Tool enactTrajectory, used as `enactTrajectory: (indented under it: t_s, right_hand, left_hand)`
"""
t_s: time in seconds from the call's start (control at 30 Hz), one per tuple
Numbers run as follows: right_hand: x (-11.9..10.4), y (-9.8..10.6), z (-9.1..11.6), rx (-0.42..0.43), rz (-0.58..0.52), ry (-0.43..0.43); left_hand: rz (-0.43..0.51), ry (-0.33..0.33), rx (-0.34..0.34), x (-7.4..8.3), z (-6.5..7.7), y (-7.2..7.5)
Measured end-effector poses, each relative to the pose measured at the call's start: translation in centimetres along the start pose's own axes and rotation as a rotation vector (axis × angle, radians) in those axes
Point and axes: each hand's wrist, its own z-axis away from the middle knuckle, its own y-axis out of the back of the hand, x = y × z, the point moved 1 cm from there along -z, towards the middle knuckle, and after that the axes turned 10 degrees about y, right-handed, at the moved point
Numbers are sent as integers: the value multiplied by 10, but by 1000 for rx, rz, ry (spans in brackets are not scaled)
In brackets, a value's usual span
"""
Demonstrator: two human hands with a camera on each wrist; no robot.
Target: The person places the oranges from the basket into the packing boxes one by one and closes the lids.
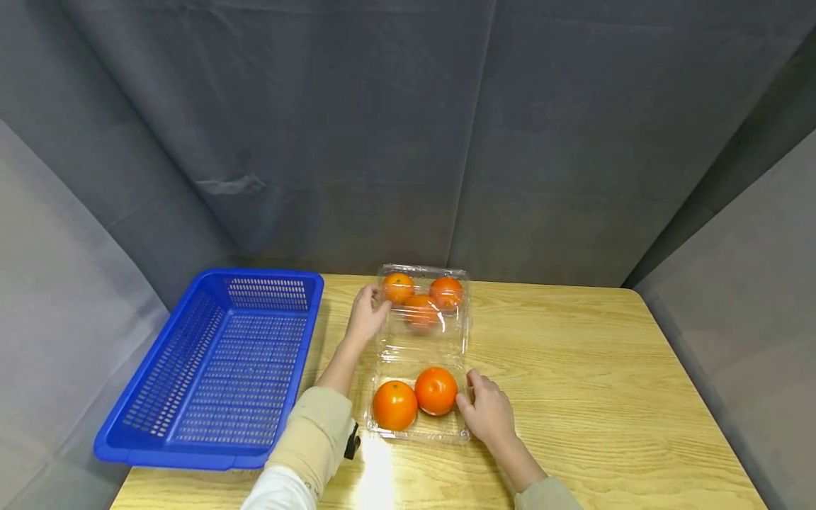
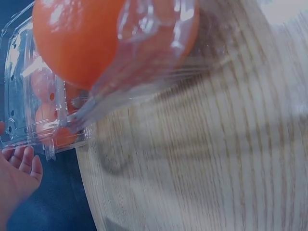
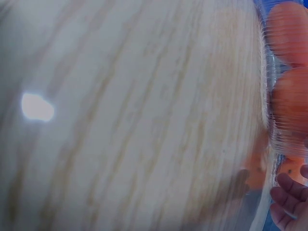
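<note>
A clear plastic clamshell box lies open on the table, its near half bearing two glossy oranges. Its raised lid stands toward the back. Through clear plastic, three more oranges show behind it. My left hand is at the lid's left edge, thumb in front and fingers around the far side, pinching it. Beside the near half, my right hand has relaxed fingers at the right rim, close to an orange. The right wrist view shows its loosely bent fingers.
A blue slotted plastic basket stands at the left of the wooden table, near my left forearm. Grey cloth hangs along the back edge, with pale panels at the sides.
</note>
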Motion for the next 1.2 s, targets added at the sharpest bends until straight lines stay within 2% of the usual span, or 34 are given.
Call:
enactTrajectory:
  t_s: [0.2,0.33,0.53,0.87,1.2]
  right_hand:
    - [0,1,0,-5,1,-1]
    - [0,0,0,2,-13,-2]
    - [1,-1,0,26,-16,14]
    - [2,-3,0,7,-76,-16]
    - [4,-5,0,12,-88,20]
  left_hand:
    - [75,21,-37,6,2,-3]
    - [102,21,-36,10,5,-5]
    - [130,-11,26,17,14,-4]
    - [139,-82,125,25,34,1]
    - [180,-136,187,30,53,3]
